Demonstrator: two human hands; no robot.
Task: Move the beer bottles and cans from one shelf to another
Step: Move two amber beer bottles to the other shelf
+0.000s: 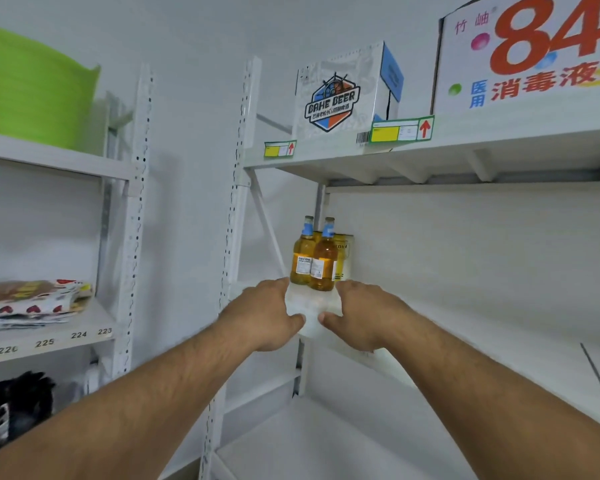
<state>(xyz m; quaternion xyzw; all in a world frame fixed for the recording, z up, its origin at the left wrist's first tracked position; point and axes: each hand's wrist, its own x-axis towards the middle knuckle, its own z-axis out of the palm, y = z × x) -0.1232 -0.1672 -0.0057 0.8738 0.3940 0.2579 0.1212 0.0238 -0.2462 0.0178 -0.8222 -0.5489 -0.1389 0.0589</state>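
White metal shelving fills the view. Nearest, the left hand (269,315) and right hand (355,313) reach onto the middle shelf (465,327), fingers loosely extended and thumbs nearly meeting, holding nothing; their fingertips lie just short of the drinks. Just beyond stand two amber beer bottles (314,259), upright and touching, with yellow cans (343,254) close behind them against the back panel. How much is already moved cannot be judged; at least these remain to handle or settle. Farther up, the top shelf carries a closed beer carton (340,95) and a disinfectant box (527,53), contents hidden. At far left sits a green tub (32,88).
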